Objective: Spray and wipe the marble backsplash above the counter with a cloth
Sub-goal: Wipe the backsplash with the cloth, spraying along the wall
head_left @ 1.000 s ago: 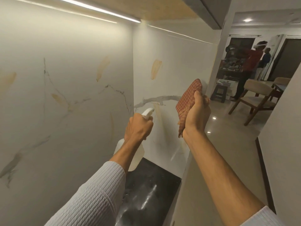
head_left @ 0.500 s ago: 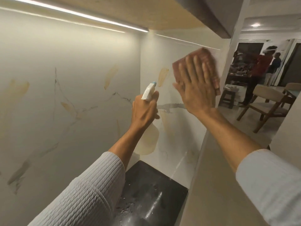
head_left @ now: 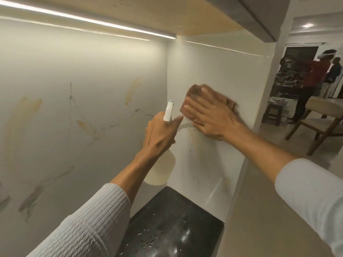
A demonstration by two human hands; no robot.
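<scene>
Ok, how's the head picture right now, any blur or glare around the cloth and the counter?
Head view: the cloth is motion-smeared under the right hand; the left hand and spray bottle read fairly sharp; the light strip overhead blows out white; bright glare patches sit on the black counter.

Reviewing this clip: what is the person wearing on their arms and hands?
Pale whitish knit sleeves: the left sleeve shows ribbing, the right sleeve is blurred; both stop partway up the forearm. The left hand and right hand are bare, with no gloves, watch or rings visible.
</scene>
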